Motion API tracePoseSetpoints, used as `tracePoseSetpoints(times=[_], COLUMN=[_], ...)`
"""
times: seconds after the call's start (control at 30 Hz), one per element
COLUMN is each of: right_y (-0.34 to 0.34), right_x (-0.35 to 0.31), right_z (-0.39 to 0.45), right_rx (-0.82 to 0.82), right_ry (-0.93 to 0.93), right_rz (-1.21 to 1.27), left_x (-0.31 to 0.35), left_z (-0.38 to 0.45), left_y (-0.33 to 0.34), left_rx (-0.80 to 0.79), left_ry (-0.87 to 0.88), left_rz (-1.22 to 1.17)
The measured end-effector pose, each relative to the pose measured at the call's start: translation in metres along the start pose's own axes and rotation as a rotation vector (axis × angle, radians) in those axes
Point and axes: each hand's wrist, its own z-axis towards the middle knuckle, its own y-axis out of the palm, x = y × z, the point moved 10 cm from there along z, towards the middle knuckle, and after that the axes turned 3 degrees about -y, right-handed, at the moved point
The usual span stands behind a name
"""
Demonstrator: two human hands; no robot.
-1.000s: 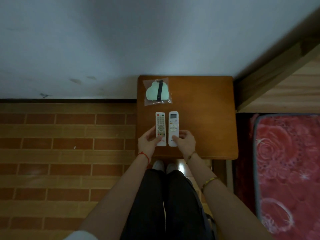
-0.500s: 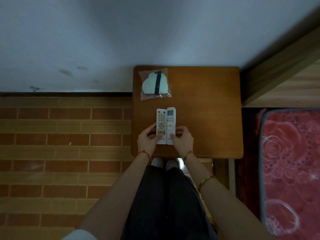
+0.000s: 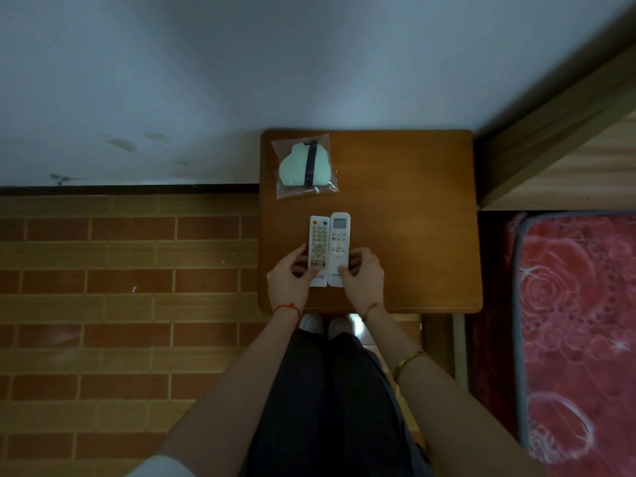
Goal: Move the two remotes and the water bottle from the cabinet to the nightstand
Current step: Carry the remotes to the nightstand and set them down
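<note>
Remotes side by side on nightstand

While both lie flat and touching on the worktop [image 3: 413,218], left hand [image 3: 289,282] pinches the TV remote [image 3: 318,251], right hand [image 3: 363,282] pinches the AC remote [image 3: 339,247]. Bagged mint cloud-shaped item [image 3: 304,166] beyond fingertips.

A bedroom at home. A small wooden nightstand [image 3: 413,215] stands against the wall. Right of the fingers [image 3: 358,261] lie a wooden bed frame [image 3: 557,139] and a red floral mattress [image 3: 578,321].
</note>
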Motion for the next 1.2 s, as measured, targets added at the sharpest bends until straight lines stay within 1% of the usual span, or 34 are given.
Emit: tracePoseSetpoints(times=[0.17,0.3,0.37,0.47,0.57,0.73,0.87,0.97,1.1,1.2], right_y=[0.001,-0.001,-0.006,-0.018,-0.040,-0.089,-0.131,-0.156,-0.174,-0.179], right_x=[0.001,-0.004,-0.009,-0.023,-0.048,-0.111,-0.167,-0.202,-0.230,-0.249], right_z=[-0.002,-0.007,-0.011,-0.021,-0.038,-0.080,-0.124,-0.161,-0.204,-0.232], right_rx=[-0.010,-0.031,-0.042,-0.078,-0.097,-0.074,-0.039,-0.052,-0.087,-0.096], right_ry=[-0.019,-0.045,-0.076,-0.134,-0.210,-0.343,-0.448,-0.519,-0.565,-0.618], right_rz=[0.008,-0.031,-0.077,-0.172,-0.237,-0.323,-0.372,-0.412,-0.461,-0.487], left_x=[0.008,0.015,0.018,0.023,0.044,0.101,0.147,0.175,0.192,0.191], left_z=[-0.004,-0.010,-0.015,-0.026,-0.046,-0.099,-0.148,-0.185,-0.233,-0.262], left_y=[0.000,0.001,0.001,-0.012,-0.036,-0.088,-0.138,-0.176,-0.218,-0.241], left_rx=[0.013,-0.013,-0.031,-0.030,-0.025,-0.022,0.042,0.096,0.148,0.170], left_ry=[0.080,0.108,0.109,0.060,0.076,0.216,0.312,0.359,0.413,0.395], left_rz=[0.060,0.127,0.150,0.125,0.136,0.257,0.337,0.367,0.368,0.341])
